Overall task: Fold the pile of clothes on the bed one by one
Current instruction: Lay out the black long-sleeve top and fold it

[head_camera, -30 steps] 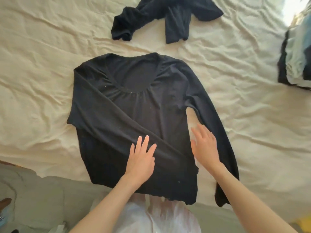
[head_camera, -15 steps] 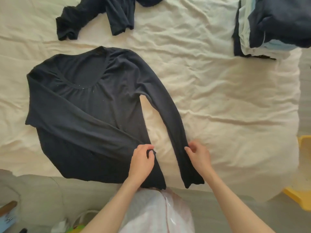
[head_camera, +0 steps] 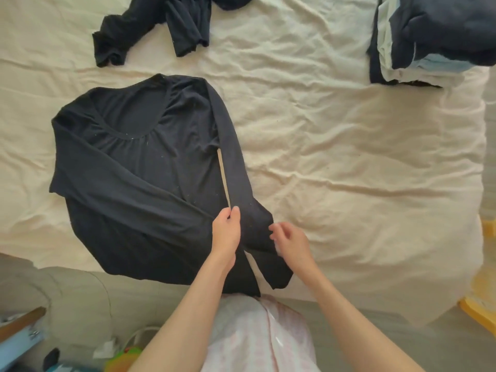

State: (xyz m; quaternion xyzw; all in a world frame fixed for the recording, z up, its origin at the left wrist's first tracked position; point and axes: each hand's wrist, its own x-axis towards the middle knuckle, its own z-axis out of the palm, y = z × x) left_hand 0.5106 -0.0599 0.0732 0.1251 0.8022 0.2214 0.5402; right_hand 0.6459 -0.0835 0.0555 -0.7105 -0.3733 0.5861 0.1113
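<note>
A black long-sleeved top (head_camera: 139,170) lies flat on the cream bed sheet (head_camera: 349,170), neckline away from me. One sleeve is folded across its front. The other sleeve (head_camera: 233,162) runs down along the top's right side, almost touching the body. My left hand (head_camera: 226,232) pinches the fabric at the body's right edge, near the hem. My right hand (head_camera: 290,241) hovers at the sleeve's outer edge with fingers loosely curled; it looks as if it holds nothing.
Another dark garment (head_camera: 153,28) lies crumpled at the far side of the bed. A stack of folded clothes (head_camera: 429,38) sits at the far right. The bed's near edge runs below the top. Clutter lies on the floor at lower left; a yellow object (head_camera: 480,307) is at right.
The right sleeve has been drawn in from its slanted spread to lie close beside the body. My right hand has let go of it. My left hand still pinches the body's edge.
</note>
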